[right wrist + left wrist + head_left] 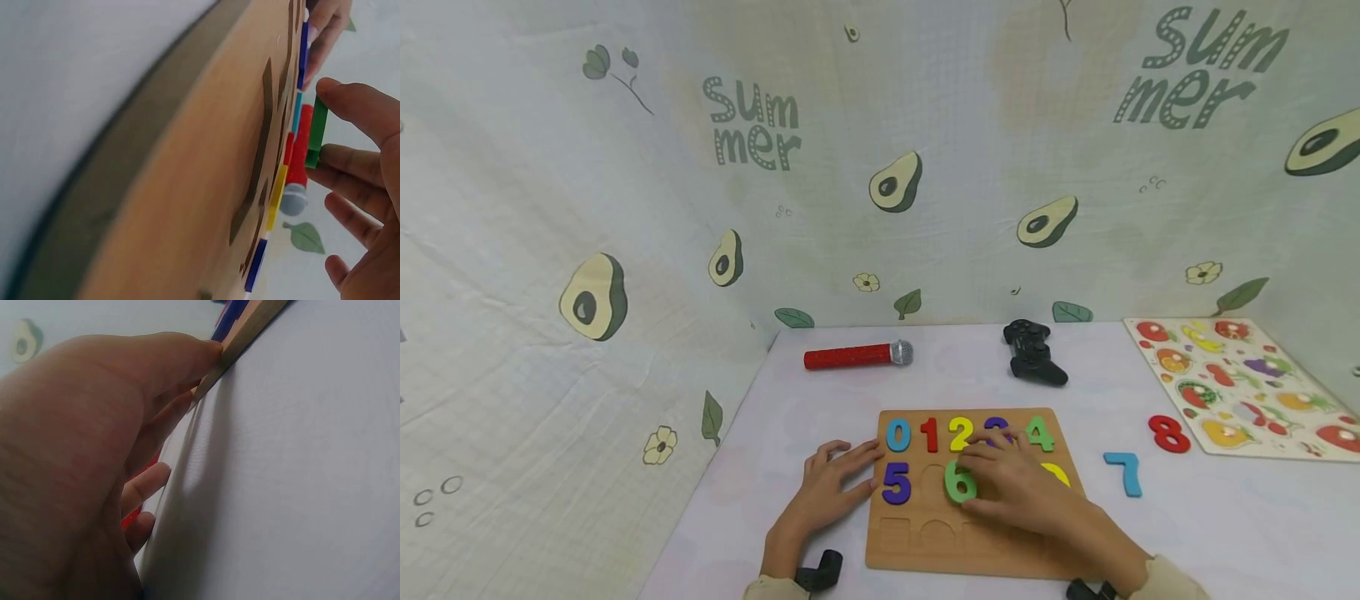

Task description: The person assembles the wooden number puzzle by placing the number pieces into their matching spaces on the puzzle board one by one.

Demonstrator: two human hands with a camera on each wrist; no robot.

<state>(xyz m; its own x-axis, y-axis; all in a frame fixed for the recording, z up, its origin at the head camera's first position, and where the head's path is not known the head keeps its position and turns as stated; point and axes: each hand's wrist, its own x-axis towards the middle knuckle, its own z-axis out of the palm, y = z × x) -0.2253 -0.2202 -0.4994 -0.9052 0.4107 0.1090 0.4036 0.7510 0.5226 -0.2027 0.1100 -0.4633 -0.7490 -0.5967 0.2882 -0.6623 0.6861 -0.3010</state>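
Microphone: a red toy microphone (857, 356) with a silver head lies on the bench (1225, 533) at the far left, well apart from both hands.
Left hand: the left hand (833, 487) lies flat on the bench with straight, spread fingers, fingertips touching the left edge of the wooden number board (925, 550); its grip is wide and holds nothing. The left wrist view shows a fingertip pressed against that edge.
Board: it sits near the front of the bench with 0, 1, 2, a partly hidden dark blue piece and 4 along the top row, a purple 5 (897, 483) below, and bare cut-outs along the near row.
Green 6: the green 6 (958, 482) is pinched between thumb and fingers of the right hand (1011, 483), just right of the purple 5. In the right wrist view it stands lifted off the board face (317, 131), not seated.
Doing it well: I'd judge the piece wants turning flat over its own cut-out before pressing down, with the left hand bracing the board against sliding.
Yellow piece: a yellow piece (1057, 473) peeks out behind the right hand.
Controller: a black game controller (1032, 352) lies beyond the board.
Loose numbers: a blue 7 (1126, 472) and red 8 (1169, 434) lie on the bench to the right.
Fruit puzzle: a fruit puzzle (1247, 385) lies at the far right.
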